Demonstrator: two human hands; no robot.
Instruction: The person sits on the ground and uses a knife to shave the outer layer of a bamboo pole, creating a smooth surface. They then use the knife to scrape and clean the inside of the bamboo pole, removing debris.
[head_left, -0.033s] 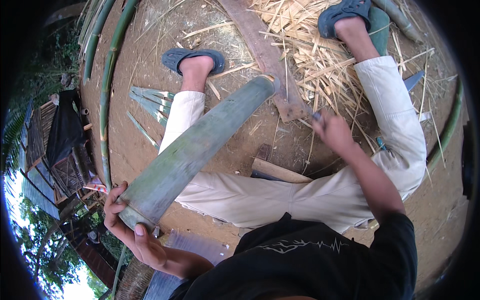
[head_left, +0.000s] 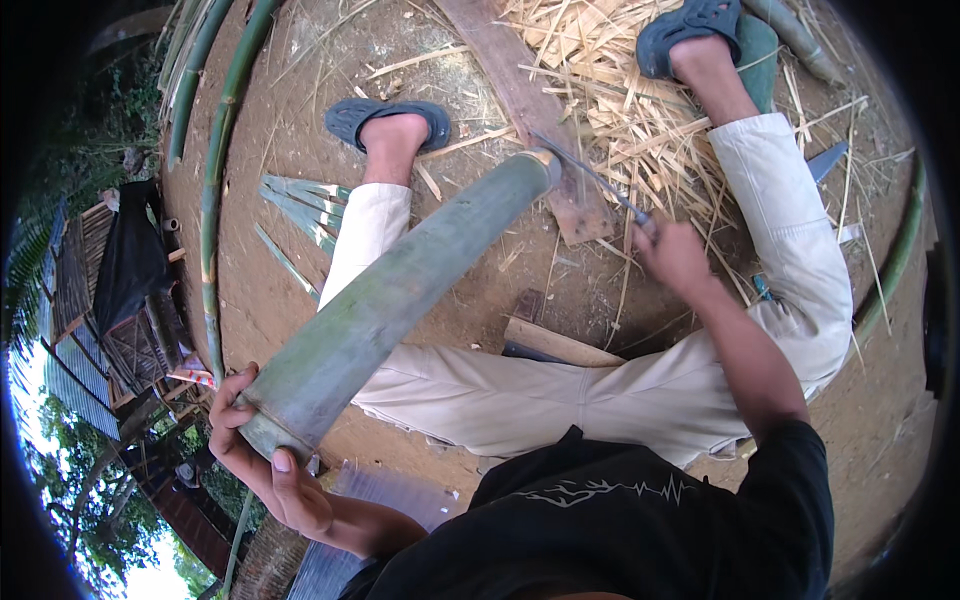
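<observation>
A thick green bamboo piece [head_left: 400,280] slants from lower left up to the middle, its pale cut end farthest from me. My left hand [head_left: 270,460] is closed around its near end, thumb on the closer side and fingers over the other. My right hand [head_left: 676,260] grips the handle of a long-bladed knife [head_left: 605,187]. The blade, seen almost edge-on, slants up and left past the bamboo's far end; whether it touches cannot be made out. Beneath that end lies a brown wooden plank [head_left: 575,200].
Pale bamboo shavings [head_left: 620,110] pile up by the plank. Green split strips [head_left: 300,205] lie beside my left leg, and long bamboo poles [head_left: 215,190] line the left. A short wooden block [head_left: 560,342] rests between my legs. My clog-style shoes [head_left: 385,120] stand on the dirt.
My right hand has moved slightly to the right and down. The knife blade, blurred or hidden before, now shows clearly beside the bamboo's far end. The left hand stays in place.
</observation>
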